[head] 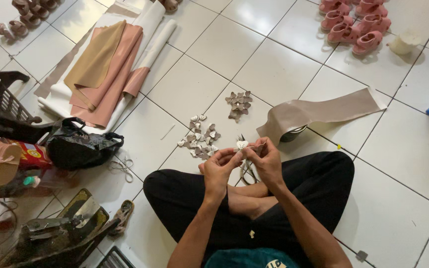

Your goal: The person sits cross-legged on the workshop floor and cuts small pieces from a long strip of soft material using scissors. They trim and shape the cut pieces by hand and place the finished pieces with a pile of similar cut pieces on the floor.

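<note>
A person sits cross-legged on the white tiled floor [294, 54], both hands raised together just below the centre of the frame over a small heart-shaped cut-out [242, 144]. The left hand [218, 166] pinches the piece from below, fingers [228, 155] closed on its lower edge; the right hand [264, 158] closes on its other side, with what looks like a thin thread or strip at the fingertips, too fine to tell. Just beyond the hands lies a loose scatter of similar pale cut-outs [199, 138], and farther up a smaller darker pile [238, 103]. A long taupe strip of material [323, 111] curls to the right of centre; folded pink and tan sheets [107, 69] lie at upper left, small pink shoes [353, 22] at upper right, a black bag [83, 146] at left. Work this small seems best served by a steady pinch near the edge, the piece held close over the lap, with the loose pieces kept within reach.
</note>
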